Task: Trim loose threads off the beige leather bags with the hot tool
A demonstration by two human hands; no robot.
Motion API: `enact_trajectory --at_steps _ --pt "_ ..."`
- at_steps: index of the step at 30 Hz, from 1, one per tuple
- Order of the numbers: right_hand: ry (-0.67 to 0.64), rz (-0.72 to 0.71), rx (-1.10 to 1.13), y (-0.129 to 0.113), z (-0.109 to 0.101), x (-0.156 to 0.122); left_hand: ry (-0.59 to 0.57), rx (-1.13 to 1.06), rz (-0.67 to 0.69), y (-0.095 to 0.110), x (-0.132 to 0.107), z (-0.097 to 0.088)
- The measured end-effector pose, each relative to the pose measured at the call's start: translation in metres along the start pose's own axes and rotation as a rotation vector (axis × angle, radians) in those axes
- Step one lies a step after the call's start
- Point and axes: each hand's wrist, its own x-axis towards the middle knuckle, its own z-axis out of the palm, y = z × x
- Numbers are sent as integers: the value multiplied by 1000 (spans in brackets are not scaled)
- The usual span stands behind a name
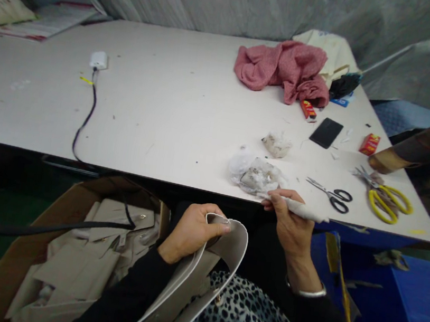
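Observation:
My left hand (199,231) is closed on the upper edge of a beige bag piece (233,246), thumb on the inside, with the piece curving open over my lap. Between the fingers of my right hand (290,222) is a white wrapped stick-like tool (306,211). Its thin end points left, at the front edge of a crumpled plastic wrap with whitish paste (260,177); I cannot tell if they touch. Behind that wrap lies a smaller whitish lump (277,144). Black-handled scissors (332,195) rest to the right of the right hand.
A cardboard box (22,246) of beige bag pieces stands at lower left, a black strap across it. Yellow-handled scissors (389,201), a black phone-like slab (326,132), red boxes, a pink cloth (279,69) and a corded white adapter (99,60) lie on the table (159,105). Blue bins (390,308) stand lower right.

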Motion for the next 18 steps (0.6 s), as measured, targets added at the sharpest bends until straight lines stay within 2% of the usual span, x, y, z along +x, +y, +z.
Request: enact_trajectory --at_steps 2,4,14,18 --pt "-147 131 167 -7 1 -11 -17 -9 -4 1 0 4" --pt "-251 208 245 -10 2 -18 -39 -2 1 3 -1 7" --pt "-365 271 227 -8 -1 -24 -71 -44 -22 7 -7 13" --pt "-456 299 216 -10 -4 -18 -103 -108 -39 8 -7 13"
